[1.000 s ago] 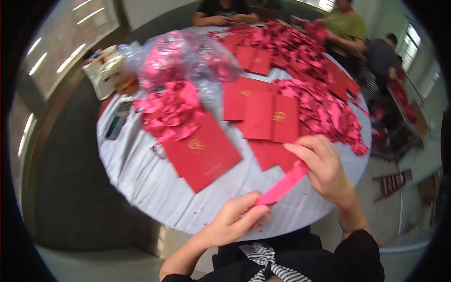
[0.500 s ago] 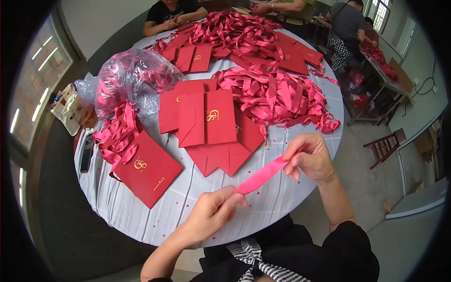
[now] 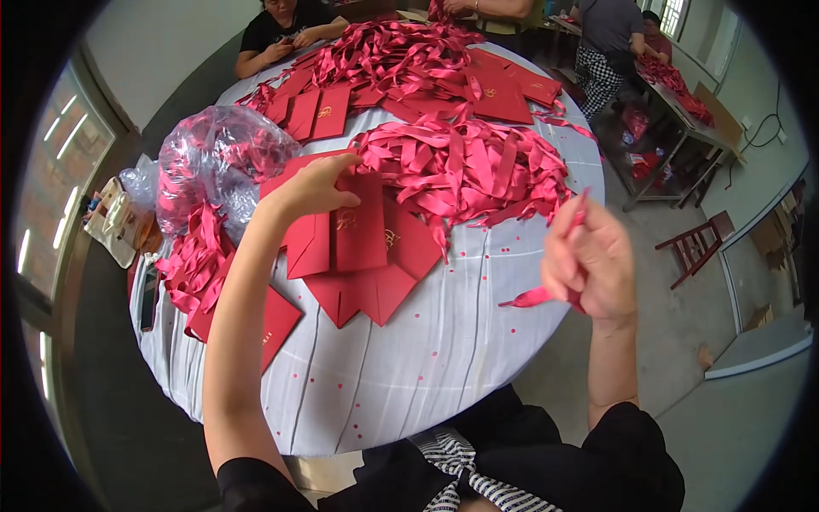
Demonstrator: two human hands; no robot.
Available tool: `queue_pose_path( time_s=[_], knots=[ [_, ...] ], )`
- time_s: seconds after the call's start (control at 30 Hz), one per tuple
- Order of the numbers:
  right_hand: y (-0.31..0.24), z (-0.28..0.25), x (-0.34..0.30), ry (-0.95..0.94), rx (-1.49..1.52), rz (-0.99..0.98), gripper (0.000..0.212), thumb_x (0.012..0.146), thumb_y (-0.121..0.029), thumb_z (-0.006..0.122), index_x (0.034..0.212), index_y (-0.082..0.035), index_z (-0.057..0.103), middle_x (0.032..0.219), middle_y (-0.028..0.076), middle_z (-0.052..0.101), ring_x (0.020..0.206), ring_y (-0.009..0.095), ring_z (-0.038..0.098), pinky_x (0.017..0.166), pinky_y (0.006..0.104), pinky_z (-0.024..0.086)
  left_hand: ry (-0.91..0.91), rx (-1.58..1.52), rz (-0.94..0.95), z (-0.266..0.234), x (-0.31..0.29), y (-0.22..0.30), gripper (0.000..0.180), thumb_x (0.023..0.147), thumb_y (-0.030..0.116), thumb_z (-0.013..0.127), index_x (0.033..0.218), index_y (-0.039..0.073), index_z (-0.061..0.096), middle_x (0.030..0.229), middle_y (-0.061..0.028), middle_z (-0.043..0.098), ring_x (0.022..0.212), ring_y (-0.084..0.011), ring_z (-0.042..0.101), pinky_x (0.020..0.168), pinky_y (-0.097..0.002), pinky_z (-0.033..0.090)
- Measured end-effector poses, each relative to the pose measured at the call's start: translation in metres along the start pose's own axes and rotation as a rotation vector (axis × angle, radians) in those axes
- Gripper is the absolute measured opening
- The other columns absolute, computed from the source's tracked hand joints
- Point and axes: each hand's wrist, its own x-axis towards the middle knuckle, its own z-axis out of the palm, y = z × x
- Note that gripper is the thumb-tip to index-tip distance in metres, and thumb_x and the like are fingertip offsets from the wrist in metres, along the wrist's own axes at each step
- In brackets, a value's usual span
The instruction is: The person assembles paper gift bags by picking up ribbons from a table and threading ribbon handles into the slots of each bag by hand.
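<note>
My left hand [image 3: 314, 185] is stretched over the top of a stack of flat red paper bags [image 3: 358, 239] with gold emblems. Its thumb and fingers are apart, and the fingertips are near the upper edge of the top bag; whether they touch it I cannot tell. Off to the right, past the table's edge, my right hand [image 3: 595, 260] is closed round a pink-red satin ribbon [image 3: 533, 297], whose ends stick out above and below the fist. A loose heap of the same ribbons [image 3: 478, 166] lies just beyond the stack.
A clear plastic bag of ribbons [image 3: 217, 162] and a ribbon bundle [image 3: 194, 264] on another red bag sit at the left, beside a phone [image 3: 149, 299]. More bags and a ribbon pile [image 3: 392, 64] fill the far side. A co-worker [image 3: 286, 38] sits there; others work behind.
My left hand has let go of the ribbon and reached forward and left over the bags. The right hand has moved right and slightly up, with the ribbon now bunched in it.
</note>
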Motion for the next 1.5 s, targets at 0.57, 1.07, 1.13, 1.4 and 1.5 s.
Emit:
queue_pose_path(
  time_s=[0.57,1.07,1.13,1.4,1.5],
  knots=[
    [0.039,0.038,0.004,0.049,-0.462,-0.034,0.017,0.094,-0.004,0.054,0.106,0.004,0.061,0.089,0.005,0.060,0.068,0.007,0.056,0.059,0.0193,0.044,0.736,-0.774,0.044,0.008,-0.138,0.106,0.036,0.087,-0.004,0.056,0.121,0.000,0.043,0.104,-0.0061,0.056,0.096,-0.0115,0.054,0.087,-0.0258,0.042],
    [0.064,0.076,0.016,-0.090,-1.060,-0.494,0.016,0.077,0.006,0.065,0.092,0.001,0.063,0.112,0.015,0.060,0.093,0.028,0.062,0.076,0.0349,0.051,0.949,-0.092,0.136,0.070,-0.178,0.105,0.039,0.077,-0.012,0.060,0.111,0.007,0.064,0.102,-0.0138,0.057,0.094,-0.0274,0.055,0.074,-0.0329,0.049],
    [0.066,0.076,0.011,-0.095,-1.091,-0.514,0.018,0.075,0.007,0.066,0.092,0.001,0.063,0.114,0.015,0.060,0.092,0.028,0.062,0.075,0.0349,0.051,1.022,0.103,0.149,0.070,-0.177,0.105,0.041,0.074,-0.012,0.061,0.109,0.008,0.065,0.108,-0.0129,0.053,0.100,-0.0292,0.050,0.081,-0.0388,0.047],
    [0.069,0.075,0.004,-0.125,-1.189,-0.595,0.026,0.068,0.008,0.069,0.093,0.003,0.062,0.117,0.016,0.060,0.083,0.027,0.062,0.070,0.0332,0.050,0.837,0.408,0.114,0.035,-0.186,0.121,0.027,0.066,0.004,0.068,0.092,0.011,0.063,0.086,-0.0009,0.054,0.086,-0.0211,0.049,0.079,-0.0363,0.035],
    [0.069,0.076,0.004,-0.126,-1.196,-0.605,0.027,0.068,0.008,0.070,0.093,0.002,0.062,0.117,0.017,0.060,0.084,0.027,0.061,0.070,0.0335,0.049,0.662,0.319,0.088,0.012,-0.195,0.130,0.022,0.069,0.004,0.072,0.088,0.011,0.065,0.075,0.0018,0.059,0.080,-0.0212,0.050,0.076,-0.0337,0.034]
  ],
)
